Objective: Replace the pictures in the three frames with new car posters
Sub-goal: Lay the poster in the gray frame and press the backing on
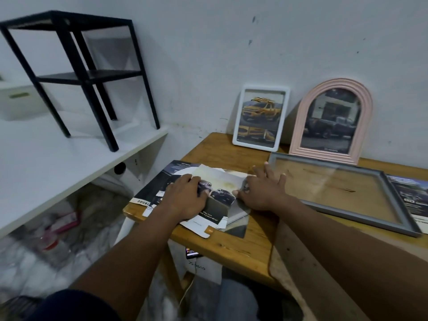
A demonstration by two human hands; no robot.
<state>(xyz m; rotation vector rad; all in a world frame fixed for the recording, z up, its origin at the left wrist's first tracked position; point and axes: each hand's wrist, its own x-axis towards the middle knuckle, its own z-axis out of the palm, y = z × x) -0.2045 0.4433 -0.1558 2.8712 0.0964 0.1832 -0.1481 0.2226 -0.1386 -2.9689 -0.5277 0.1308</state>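
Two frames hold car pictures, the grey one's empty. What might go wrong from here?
The poster stack under the left hand overhangs the table edge; sheets may slide off. The right hand sits beside the flat grey frame, so the forearm could press its pane. The white frame and pink frame only lean on the wall; a bump might tip them.

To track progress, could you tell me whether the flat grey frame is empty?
The grey frame is empty: bare table wood shows through its glass.
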